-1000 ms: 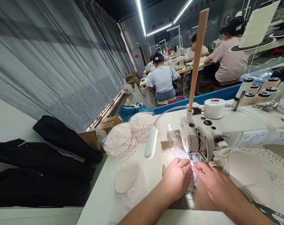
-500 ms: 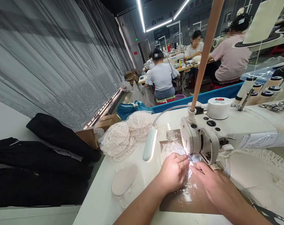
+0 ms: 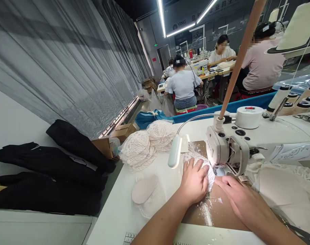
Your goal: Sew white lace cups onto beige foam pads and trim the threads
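Under the head of a white sewing machine (image 3: 217, 146) lies a white lace piece (image 3: 210, 177), partly covered by my left hand (image 3: 195, 180). That hand rests flat on the lace with its fingers spread. My right hand (image 3: 236, 195) is on the brown plate (image 3: 199, 216) just right of the lace, its index finger stretched toward the lace edge, holding nothing visible. The needle area is small and partly hidden. A lit lamp (image 3: 174, 151) on a bent metal neck hangs left of the machine head.
Stacks of lace cups (image 3: 138, 149) and a beige oval pad (image 3: 144, 189) lie on the white table (image 3: 114, 211) to the left. Pale fabric (image 3: 280, 187) is piled at right. Thread cones (image 3: 281, 97) stand behind the machine. Other people sit farther back.
My left hand has opened from a bunched grip near the needle and now lies spread over the lace. The camera view has shifted, moving the scene slightly right.
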